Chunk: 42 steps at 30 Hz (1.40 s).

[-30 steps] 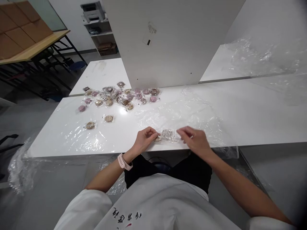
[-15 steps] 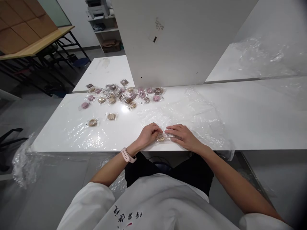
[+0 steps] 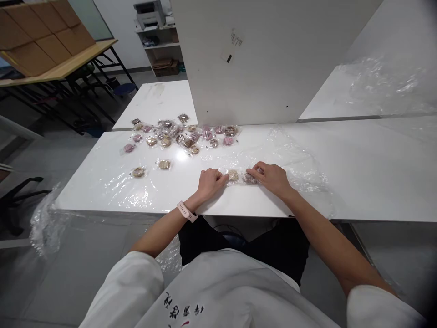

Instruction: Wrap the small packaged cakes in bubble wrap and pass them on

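Observation:
Two cookies in clear wrappers lie side by side on the white table in front of me. The left one is a pale tan cookie (image 3: 233, 176); the right one is a darker brown cookie (image 3: 250, 178). My left hand (image 3: 210, 183) is closed, with its thumb and fingertips pinched at the left edge of the tan cookie's wrapper. My right hand (image 3: 272, 178) has its thumb and fingers closed on the right side of the brown cookie's wrapper, hiding part of it. A pink-white band (image 3: 187, 212) circles my left wrist.
A loose group of wrapped cookies (image 3: 177, 133), pink, brown and tan, lies toward the back left. Two more wrapped cookies, one tan (image 3: 164, 165) and one browner (image 3: 138, 172), sit nearer. Clear plastic film (image 3: 293, 157) covers the table (image 3: 368, 173). A white upright panel (image 3: 259, 77) stands behind.
Both hands have moved slightly forward from the table's front edge, and the cookies lie further in with them. My hands are further apart, leaving both cookies more visible.

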{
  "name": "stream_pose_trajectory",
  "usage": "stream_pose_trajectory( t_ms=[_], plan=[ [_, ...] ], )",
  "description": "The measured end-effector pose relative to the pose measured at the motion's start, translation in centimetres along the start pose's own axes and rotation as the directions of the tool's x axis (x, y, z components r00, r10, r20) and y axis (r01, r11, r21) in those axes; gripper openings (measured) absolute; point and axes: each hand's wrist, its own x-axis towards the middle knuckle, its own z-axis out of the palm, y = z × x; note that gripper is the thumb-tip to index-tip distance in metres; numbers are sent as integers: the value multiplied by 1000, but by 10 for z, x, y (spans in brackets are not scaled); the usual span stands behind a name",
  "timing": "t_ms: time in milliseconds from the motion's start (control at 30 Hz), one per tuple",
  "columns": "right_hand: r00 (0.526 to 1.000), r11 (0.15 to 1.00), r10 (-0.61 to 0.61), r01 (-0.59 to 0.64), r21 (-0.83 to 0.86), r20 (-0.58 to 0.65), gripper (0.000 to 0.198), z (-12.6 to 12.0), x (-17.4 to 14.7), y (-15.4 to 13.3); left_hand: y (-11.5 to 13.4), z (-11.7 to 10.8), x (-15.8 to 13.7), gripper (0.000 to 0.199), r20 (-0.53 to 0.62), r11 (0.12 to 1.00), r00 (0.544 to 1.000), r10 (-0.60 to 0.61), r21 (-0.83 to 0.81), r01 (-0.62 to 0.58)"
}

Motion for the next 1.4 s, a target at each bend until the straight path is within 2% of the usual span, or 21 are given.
stream_pose_trajectory(
  t_ms=[67,133,200,267,333,400,533,667,733,767,833,900,967,1033,1100,1200,1267,1300,1333,1367,1400],
  plan=[
    [987,996,-36,22,-92,-159,37,3,5,-2,3,0,6,36,-34,998,999,-41,54,43],
    [948,979,-182,149,-141,-260,31,6,0,-3,-1,0,5,14,-136,994,990,27,111,-11],
    [917,941,-336,315,-125,-216,30,9,-11,0,-10,0,0,29,-160,966,961,225,169,-198],
    [896,902,-432,428,-59,-103,37,12,-23,6,-21,0,-6,46,-27,888,901,433,183,-421],
    [887,888,-459,459,-6,-43,49,15,-31,13,-29,0,-8,52,109,837,851,514,152,-525],
    [895,896,-442,444,10,-57,49,16,-33,17,-33,0,-4,44,123,851,861,494,135,-508],
    [934,937,-347,350,18,-87,42,8,-24,15,-27,-5,15,26,56,924,932,358,125,-362],
    [983,982,-165,157,102,80,43,-5,-9,8,-9,-8,34,28,133,985,984,119,111,-134],
    [991,998,-62,61,14,115,34,-8,-3,4,0,-6,38,23,162,986,986,39,155,-64],
    [997,997,-39,44,-70,67,28,-9,-3,1,4,-4,37,19,137,978,990,32,200,-59],
    [989,968,-102,75,-240,-104,21,-7,-7,-5,9,-2,30,16,33,947,993,115,299,-120],
    [932,922,-283,199,-332,-226,22,-3,-18,-11,7,-3,16,21,-38,892,954,298,366,-265],
    [873,879,-425,334,-339,-241,20,2,-31,-13,-1,-5,0,28,-3,816,892,452,405,-413],
    [855,867,-470,401,-297,-219,24,9,-42,-13,-13,-6,-10,36,66,777,872,485,426,-464],
    [872,888,-441,390,-243,-213,28,15,-46,-11,-23,-5,-14,37,93,808,905,416,420,-415],
    [898,925,-371,334,-183,-238,27,21,-46,-10,-25,-3,-8,31,-8,924,966,260,291,-246],
    [907,933,-351,317,-168,-235,28,23,-44,-11,-16,-5,-3,30,-161,992,981,110,82,-98],
    [909,934,-349,317,-167,-226,30,23,-44,-12,-10,-7,-2,38,-225,997,974,-6,-80,-12],
    [912,932,-351,319,-170,-214,32,23,-44,-12,-4,-9,-1,48,-254,958,955,-153,-275,81],
    [914,931,-352,320,-176,-203,34,23,-45,-13,3,-12,0,57,-239,859,919,-313,-485,167],
    [916,930,-352,319,-183,-192,36,23,-45,-13,9,-16,0,61,-177,698,872,-457,-678,229]
  ],
)
